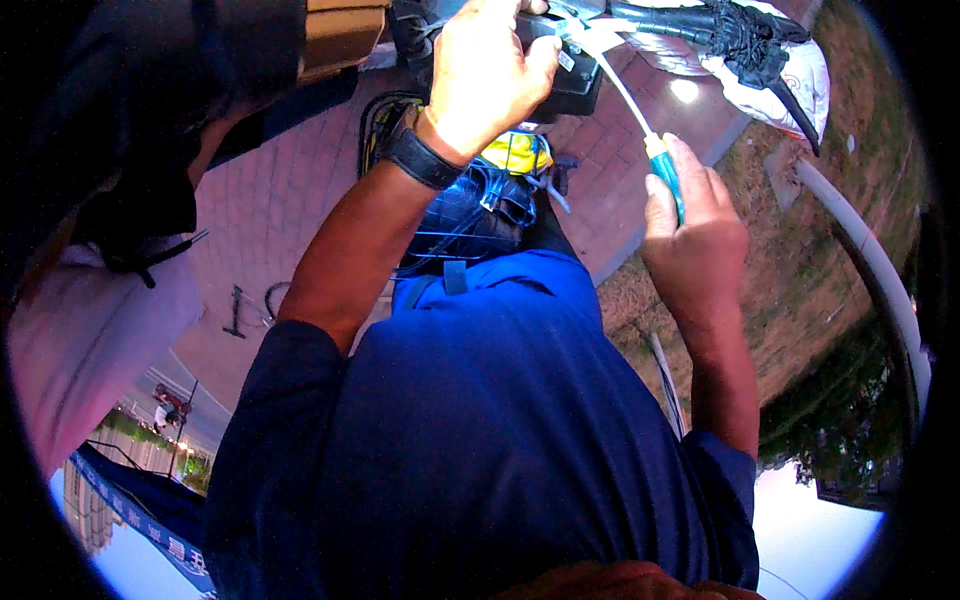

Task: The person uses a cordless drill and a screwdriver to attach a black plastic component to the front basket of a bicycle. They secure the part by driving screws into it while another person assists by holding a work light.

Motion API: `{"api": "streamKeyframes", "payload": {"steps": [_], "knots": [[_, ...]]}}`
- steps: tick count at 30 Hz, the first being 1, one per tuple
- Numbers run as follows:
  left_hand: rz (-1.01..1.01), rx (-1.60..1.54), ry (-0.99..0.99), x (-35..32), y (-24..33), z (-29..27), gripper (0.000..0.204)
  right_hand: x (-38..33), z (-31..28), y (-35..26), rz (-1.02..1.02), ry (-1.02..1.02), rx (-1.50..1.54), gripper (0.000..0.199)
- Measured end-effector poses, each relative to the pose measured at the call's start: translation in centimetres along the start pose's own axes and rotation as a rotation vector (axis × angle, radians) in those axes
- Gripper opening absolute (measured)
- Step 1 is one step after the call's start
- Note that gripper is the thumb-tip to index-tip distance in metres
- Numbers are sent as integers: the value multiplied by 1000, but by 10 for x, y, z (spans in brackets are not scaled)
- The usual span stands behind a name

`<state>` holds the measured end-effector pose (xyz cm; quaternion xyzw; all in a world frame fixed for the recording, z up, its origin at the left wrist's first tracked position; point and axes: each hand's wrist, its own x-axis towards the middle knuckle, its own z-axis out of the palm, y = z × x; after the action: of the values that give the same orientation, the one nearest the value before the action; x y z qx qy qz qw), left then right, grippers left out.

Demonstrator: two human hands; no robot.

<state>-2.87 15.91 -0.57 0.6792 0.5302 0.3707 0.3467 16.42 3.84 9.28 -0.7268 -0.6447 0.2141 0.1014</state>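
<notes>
My right hand (697, 225) is closed around the teal and yellow handle of a screwdriver (665, 175). Its long, pale shaft slants up and left to a brightly lit, washed-out part (590, 35) at the top of the view. On the other side of that part is my left hand (490, 75), a black band on its wrist. Its fingers are curled at the upper edge with the thumb toward the lit part; what they grip is hidden. A black handlebar-like bar (660, 22) runs right from there, wrapped in dark material. Below sits a black box (575, 88).
Under my left forearm stands a wire basket (465, 245) holding dark blue and yellow items. A white quilted cover (770, 85) hangs at upper right. Another person in pale clothing (120, 320) is close on my left. A curved pole (860, 220) rises at right beside brick paving (290, 215).
</notes>
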Motion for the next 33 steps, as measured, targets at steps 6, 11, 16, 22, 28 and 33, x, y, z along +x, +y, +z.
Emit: {"api": "streamKeyframes", "payload": {"steps": [6, 11, 16, 22, 28, 33], "knots": [[39, 11, -1, 0, -8, 2, 22, 3, 0, 2, 440, -176, 508, 37], [55, 4, 11, -2, -11, 3, 22, 14, -15, -3, 790, -236, 1071, 38], [21, 121, -105, 3, 7, -8, 30, 16, -14, -3, 697, -224, 943, 37], [104, 336, -80, -1, 24, -9, 35, 17, -10, -7, 679, -207, 936, 35], [335, 376, 32, -4, 21, -7, 39, 12, -5, -5, 620, -211, 902, 36], [583, 229, -24, 8, 15, 5, 47, 8, 2, -2, 529, -161, 822, 37]]}}
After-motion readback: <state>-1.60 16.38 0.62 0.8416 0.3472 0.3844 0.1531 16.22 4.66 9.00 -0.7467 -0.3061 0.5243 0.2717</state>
